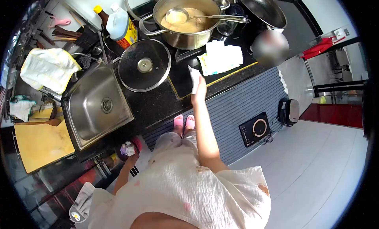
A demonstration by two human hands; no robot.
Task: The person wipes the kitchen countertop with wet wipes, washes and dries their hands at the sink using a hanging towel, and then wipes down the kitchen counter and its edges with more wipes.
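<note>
While your right hand pinched white paper, a crumpled wad sat beside your left hand, whose grip was unclear.

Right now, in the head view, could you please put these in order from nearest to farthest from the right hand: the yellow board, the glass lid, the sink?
1. Glass lid: on the counter, just to the left of the right hand.
2. Sink: farther left, past the lid.
3. Yellow board: far left, beyond the sink.
</note>
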